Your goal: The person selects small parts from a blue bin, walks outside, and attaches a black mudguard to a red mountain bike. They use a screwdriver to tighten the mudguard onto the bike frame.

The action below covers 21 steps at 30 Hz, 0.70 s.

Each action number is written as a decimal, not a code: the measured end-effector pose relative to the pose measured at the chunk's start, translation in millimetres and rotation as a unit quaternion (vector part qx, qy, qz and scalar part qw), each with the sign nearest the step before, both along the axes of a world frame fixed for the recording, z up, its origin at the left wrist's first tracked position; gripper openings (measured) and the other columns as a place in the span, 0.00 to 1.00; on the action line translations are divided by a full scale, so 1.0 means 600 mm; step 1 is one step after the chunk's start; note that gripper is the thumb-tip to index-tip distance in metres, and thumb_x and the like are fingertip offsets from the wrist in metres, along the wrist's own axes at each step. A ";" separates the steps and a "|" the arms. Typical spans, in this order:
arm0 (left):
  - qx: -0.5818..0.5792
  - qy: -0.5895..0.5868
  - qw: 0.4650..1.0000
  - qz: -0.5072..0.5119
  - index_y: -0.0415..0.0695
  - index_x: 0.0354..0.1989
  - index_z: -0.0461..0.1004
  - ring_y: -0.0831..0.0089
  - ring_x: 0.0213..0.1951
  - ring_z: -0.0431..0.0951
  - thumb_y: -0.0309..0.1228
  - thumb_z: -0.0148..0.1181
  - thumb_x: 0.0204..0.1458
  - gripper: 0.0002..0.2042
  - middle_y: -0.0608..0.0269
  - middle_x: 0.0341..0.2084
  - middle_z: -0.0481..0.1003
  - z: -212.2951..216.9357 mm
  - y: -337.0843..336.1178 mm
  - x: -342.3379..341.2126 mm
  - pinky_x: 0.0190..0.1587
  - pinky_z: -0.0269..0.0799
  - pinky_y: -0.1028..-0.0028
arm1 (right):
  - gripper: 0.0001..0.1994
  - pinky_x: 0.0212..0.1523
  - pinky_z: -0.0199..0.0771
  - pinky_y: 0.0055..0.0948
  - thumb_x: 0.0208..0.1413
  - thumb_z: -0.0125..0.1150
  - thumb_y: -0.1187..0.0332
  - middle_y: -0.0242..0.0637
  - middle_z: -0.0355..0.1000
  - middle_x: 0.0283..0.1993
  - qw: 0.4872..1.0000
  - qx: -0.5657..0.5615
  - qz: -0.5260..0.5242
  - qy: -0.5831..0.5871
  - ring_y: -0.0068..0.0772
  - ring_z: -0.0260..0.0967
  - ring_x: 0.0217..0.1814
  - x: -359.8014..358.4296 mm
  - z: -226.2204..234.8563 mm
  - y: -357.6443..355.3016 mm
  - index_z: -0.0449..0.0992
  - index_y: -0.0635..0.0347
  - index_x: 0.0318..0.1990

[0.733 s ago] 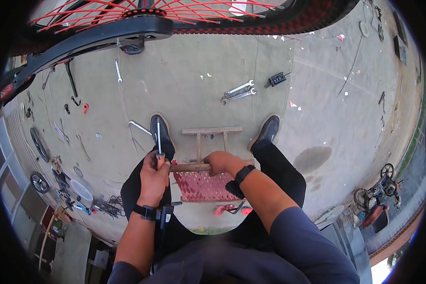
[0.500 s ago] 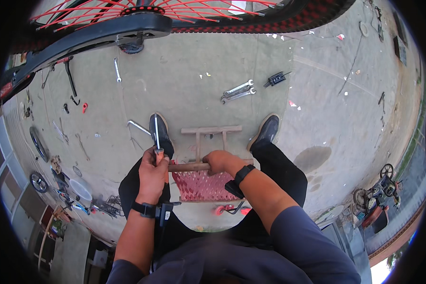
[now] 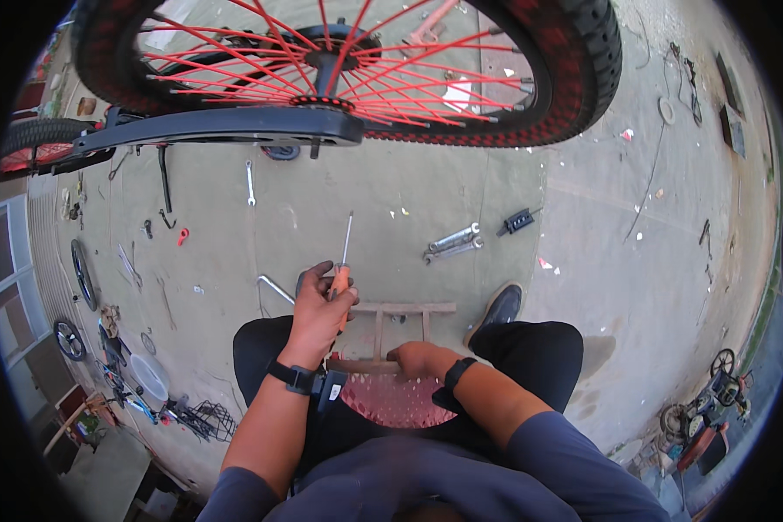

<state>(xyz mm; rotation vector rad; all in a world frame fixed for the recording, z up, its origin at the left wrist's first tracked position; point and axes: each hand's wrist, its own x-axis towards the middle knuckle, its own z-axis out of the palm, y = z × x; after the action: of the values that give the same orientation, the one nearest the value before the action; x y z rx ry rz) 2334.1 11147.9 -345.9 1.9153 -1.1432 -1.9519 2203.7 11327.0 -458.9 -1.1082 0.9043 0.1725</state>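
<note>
1. Nearest, the right hand [image 3: 413, 358] rests on the near wooden rail of a low wooden stool frame [image 3: 404, 309], its fingers curled down over the rail above a pink ribbed seat pad [image 3: 396, 402]. A dark band sits on that wrist.
2. Just left of it, the left hand [image 3: 317, 313], with a black wristwatch [image 3: 293, 378] on its wrist, is raised slightly farther out. Its fingers are clamped around the orange handle of a screwdriver [image 3: 344, 261].
3. The screwdriver stands nearly upright in the fist. Its thin, bare metal shaft rises clear of the fingers and points away towards the wheel.
4. A black shoe [image 3: 498, 306] is planted on the grey concrete floor [image 3: 583, 244] beside the stool's far right corner.
5. Farther out on the floor lie two silvery metal wrenches [image 3: 451, 244] side by side, a small black block-shaped part [image 3: 517, 221] near them, and a single slim spanner [image 3: 250, 181] to the left.
6. Farthest, a bicycle wheel with red spokes and a knobbly black-and-red tyre [image 3: 574, 96] hangs over the scene, held in a black frame arm [image 3: 226, 130].
</note>
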 end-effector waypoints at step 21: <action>-0.188 0.054 0.981 -0.012 0.34 0.63 0.59 0.76 0.36 0.76 0.26 0.63 0.51 0.30 0.60 0.42 0.74 -0.001 -0.060 0.015 0.34 0.73 0.75 | 0.40 0.53 0.74 0.40 0.41 0.73 0.52 0.52 0.76 0.52 0.995 -0.084 0.056 0.018 0.50 0.74 0.55 -0.002 -0.011 -0.012 0.68 0.62 0.62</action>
<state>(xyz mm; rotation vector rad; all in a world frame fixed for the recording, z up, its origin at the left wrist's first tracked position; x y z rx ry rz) 2343.0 11111.7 -346.3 1.5887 -1.3903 -1.6778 2202.6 11319.6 -465.5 -1.3170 0.9014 0.2126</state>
